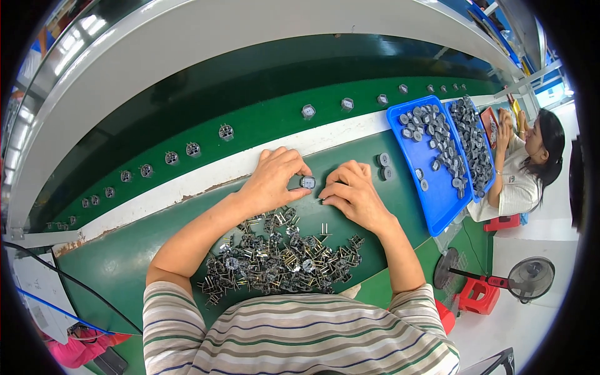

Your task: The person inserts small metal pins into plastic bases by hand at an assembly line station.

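My left hand (272,180) pinches a small grey housing (307,182) between thumb and fingertips, just above the green bench (250,194). Close to its right, my right hand (351,192) has its fingers curled together around a small dark part (322,200), mostly hidden by the fingertips. Between my forearms lies a heap of black plug inserts with metal pins (281,259). One insert (324,230) stands apart at the heap's far edge with its pins upward. Two grey round housings (384,165) rest on the bench right of my right hand.
A blue tray (431,206) of grey housings stands to the right, with a second full tray (472,144) behind it. Beyond a white ledge (237,165), a green belt (262,122) carries spaced parts. A co-worker (519,162) sits at far right, near a fan (530,279).
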The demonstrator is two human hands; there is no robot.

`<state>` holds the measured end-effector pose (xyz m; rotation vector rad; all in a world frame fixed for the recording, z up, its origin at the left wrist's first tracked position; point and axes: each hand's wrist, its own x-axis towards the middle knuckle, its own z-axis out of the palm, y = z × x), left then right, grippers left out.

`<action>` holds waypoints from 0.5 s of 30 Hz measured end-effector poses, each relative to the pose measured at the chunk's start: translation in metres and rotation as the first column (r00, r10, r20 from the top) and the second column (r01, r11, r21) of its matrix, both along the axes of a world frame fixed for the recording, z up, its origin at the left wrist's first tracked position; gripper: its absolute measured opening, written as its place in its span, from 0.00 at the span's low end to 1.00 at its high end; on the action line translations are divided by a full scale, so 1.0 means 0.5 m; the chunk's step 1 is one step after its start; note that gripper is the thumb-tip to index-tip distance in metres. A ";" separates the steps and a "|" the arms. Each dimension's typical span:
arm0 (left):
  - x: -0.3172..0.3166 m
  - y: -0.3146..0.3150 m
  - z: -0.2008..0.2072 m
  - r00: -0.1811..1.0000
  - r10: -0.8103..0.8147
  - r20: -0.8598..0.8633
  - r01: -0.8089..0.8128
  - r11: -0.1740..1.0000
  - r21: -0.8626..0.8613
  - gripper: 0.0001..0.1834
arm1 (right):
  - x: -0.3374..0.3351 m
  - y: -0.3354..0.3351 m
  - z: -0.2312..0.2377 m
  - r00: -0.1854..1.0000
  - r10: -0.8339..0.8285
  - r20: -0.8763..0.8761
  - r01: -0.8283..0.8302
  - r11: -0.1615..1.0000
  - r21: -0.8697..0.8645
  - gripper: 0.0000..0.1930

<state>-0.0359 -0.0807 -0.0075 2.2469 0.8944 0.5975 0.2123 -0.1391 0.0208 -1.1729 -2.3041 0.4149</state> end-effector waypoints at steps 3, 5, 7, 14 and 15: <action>0.001 0.001 -0.007 1.000 0.002 0.000 -0.002 1.000 0.007 0.18 | -0.013 0.020 -0.006 0.999 0.003 -0.054 -0.007 0.997 -0.075 0.08; 0.003 0.003 -0.013 1.000 -0.002 0.019 0.002 1.000 0.019 0.18 | -0.027 0.032 -0.025 0.962 -0.127 -0.241 0.093 0.984 -0.149 0.08; 0.005 0.001 -0.017 1.000 0.006 0.021 -0.007 1.000 0.019 0.18 | -0.039 0.039 -0.042 0.953 -0.161 -0.256 0.121 0.978 -0.168 0.08; 0.005 0.000 -0.012 0.999 0.028 0.032 -0.029 0.999 0.032 0.18 | -0.061 0.038 -0.059 0.975 -0.152 -0.159 0.169 0.981 0.093 0.11; 0.005 0.000 -0.013 0.999 0.028 0.032 -0.029 0.999 0.032 0.18 | -0.063 0.036 -0.056 0.984 -0.132 -0.117 0.153 0.970 0.190 0.12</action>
